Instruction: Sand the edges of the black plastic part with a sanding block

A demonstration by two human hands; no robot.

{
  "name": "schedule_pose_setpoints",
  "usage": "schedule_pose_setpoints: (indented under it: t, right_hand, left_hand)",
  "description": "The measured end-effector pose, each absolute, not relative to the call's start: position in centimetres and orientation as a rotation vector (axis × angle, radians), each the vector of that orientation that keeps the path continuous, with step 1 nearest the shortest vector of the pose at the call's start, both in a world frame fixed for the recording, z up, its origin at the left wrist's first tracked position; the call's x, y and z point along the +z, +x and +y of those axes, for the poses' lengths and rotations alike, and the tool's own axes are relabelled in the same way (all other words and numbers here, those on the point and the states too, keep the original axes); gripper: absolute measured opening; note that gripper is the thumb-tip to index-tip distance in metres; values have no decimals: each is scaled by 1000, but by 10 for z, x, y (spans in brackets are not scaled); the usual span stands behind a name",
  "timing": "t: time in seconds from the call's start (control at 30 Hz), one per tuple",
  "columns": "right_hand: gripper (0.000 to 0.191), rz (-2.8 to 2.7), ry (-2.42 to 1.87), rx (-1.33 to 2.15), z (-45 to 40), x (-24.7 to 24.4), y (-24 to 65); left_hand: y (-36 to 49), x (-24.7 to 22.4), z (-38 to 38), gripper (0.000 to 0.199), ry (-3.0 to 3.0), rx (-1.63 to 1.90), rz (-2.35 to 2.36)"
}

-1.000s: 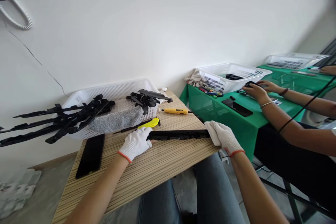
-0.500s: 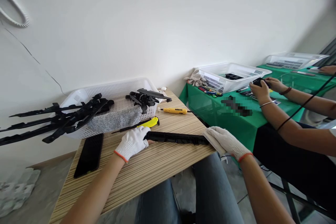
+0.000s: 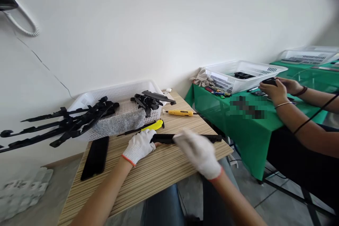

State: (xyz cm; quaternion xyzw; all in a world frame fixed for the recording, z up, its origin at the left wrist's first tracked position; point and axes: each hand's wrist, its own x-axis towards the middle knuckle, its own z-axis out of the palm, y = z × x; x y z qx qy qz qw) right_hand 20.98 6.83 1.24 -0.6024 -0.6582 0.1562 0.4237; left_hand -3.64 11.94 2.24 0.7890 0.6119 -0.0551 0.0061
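Observation:
My left hand (image 3: pixel 140 145), in a white knit glove with an orange cuff, is closed on the left end of a long black plastic strip (image 3: pixel 215 138). The strip lies crosswise over the striped wooden table. Over the strip's middle is my right hand (image 3: pixel 200 152), gloved the same way and smeared by motion. It is closed on a pale cloth (image 3: pixel 181 137) whose edges are blurred. Just behind my left hand lies a yellow utility knife (image 3: pixel 155 125), beside a thin dark tool (image 3: pixel 132 131).
A white basket (image 3: pixel 88 99) holds black plastic parts (image 3: pixel 87 114) and a grey cloth (image 3: pixel 119 122). A phone (image 3: pixel 95 157) and a yellow pen-shaped tool (image 3: pixel 180 112) lie on the table (image 3: pixel 156 169). Right, a co-worker's hands (image 3: pixel 278 90) are over a green-covered table (image 3: pixel 254 130).
My right hand has swept left with the cloth, from the strip's right end to its middle. My left hand keeps its hold. The view has turned slightly left.

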Motion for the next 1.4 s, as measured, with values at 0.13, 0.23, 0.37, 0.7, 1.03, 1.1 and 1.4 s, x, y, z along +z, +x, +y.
schedule_pose_setpoints:
  t: [0.13, 0.23, 0.37, 0.7, 1.03, 1.1, 1.4]
  right_hand:
    - [62, -2013, -1478, 558, 70, -14, 199]
    - [65, -1982, -1490, 623, 71, -13, 205]
    - [68, -1978, -1446, 675, 70, -10, 208]
    - [68, -1939, -1479, 716, 71, -10, 205]
    - [68, -1921, -1554, 673, 71, -13, 207]
    - [68, -1923, -1549, 668, 71, -12, 207]
    - [67, -1919, -1596, 680, 69, -8, 207]
  left_hand:
    - [-36, 26, 117, 40, 2470, -159, 1914]
    - [-36, 26, 117, 39, 2464, -145, 1909]
    - [-37, 23, 118, 39, 2462, -127, 1899]
    - [-38, 20, 120, 40, 2467, -134, 1920]
    - [-38, 18, 119, 42, 2473, -129, 1918]
    - [-38, 19, 119, 42, 2476, -131, 1920]
    - [-39, 18, 120, 43, 2484, -114, 1902]
